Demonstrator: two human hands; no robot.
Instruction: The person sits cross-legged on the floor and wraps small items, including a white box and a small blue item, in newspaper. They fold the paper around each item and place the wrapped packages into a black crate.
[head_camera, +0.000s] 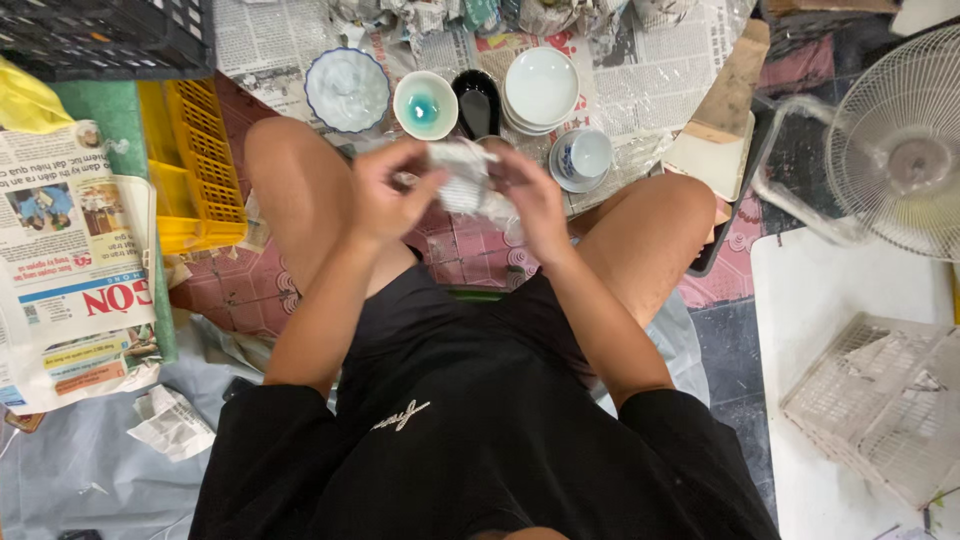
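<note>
The left hand (385, 195) and the right hand (530, 200) meet above the knees, both with fingers curled shut around a crumpled newspaper bundle (468, 185); the paper is grey-white, creased and bunched, and whatever it wraps is hidden. The bundle sits between the two hands, held in the air just in front of a row of crockery.

The crockery lies on spread newspaper sheets (640, 90) on the floor: a shallow white dish with a blue scalloped rim (347, 90), a small round bowl with a glossy turquoise centre (425, 104), a black glazed spoon-shaped piece (477, 100), a stack of plain white plates (541, 88) and a blue-and-white cup on a saucer (583, 157). All look like smooth glazed ceramic. More crumpled paper wads (470, 15) lie beyond them.

At the person's left stand a yellow plastic lattice crate (195, 170) and a dark crate (100, 35), beside a pile of folded newspapers (70, 270) and a loose paper scrap (170, 425). At the right, a white electric fan with a wire guard (900, 150) and a pale plastic mesh basket (880, 400) rest on a white board (820, 300). The floor (470, 250) shows patterned reddish tiles, partly under clear plastic sheeting
</note>
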